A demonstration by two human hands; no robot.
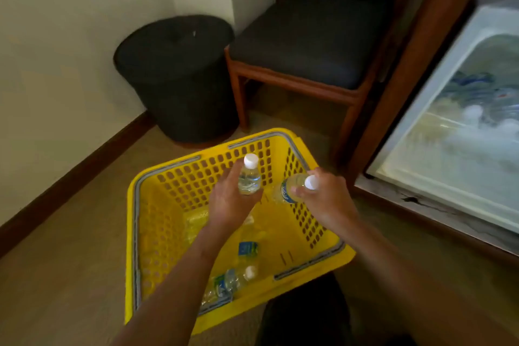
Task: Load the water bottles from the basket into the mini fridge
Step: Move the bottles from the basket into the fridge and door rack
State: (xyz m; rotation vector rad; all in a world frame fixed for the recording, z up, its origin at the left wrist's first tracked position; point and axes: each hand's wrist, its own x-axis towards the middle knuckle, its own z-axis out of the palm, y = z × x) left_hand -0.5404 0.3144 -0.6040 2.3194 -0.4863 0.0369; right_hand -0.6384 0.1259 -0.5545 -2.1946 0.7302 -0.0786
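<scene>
- The yellow basket (pixel 129 219) holds a few water bottles (pixel 224 284) lying in it, so the job looks partway done
- The left hand (pixel 229 202) grips one bottle (pixel 249 177) upright above the basket
- The right hand (pixel 327 196) clasps a second bottle (pixel 289 189), tilted, over the basket's right wall
- The mini fridge (pixel 438 109) stands open at the right with blurred bottles (pixel 474 115) already inside; the two held ones have yet to go in

**Background items, corner of room**

Black lidded bin (pixel 179 76) is sitting in the corner, just beside a wooden chair (pixel 303 45) with a dark seat pad. Dark baseboard (pixel 70 177) is running along the pale wall (pixel 56 36). Tan carpet (pixel 70 261) is covering the floor. Wooden frame (pixel 421 50) is standing right of the chair.
</scene>
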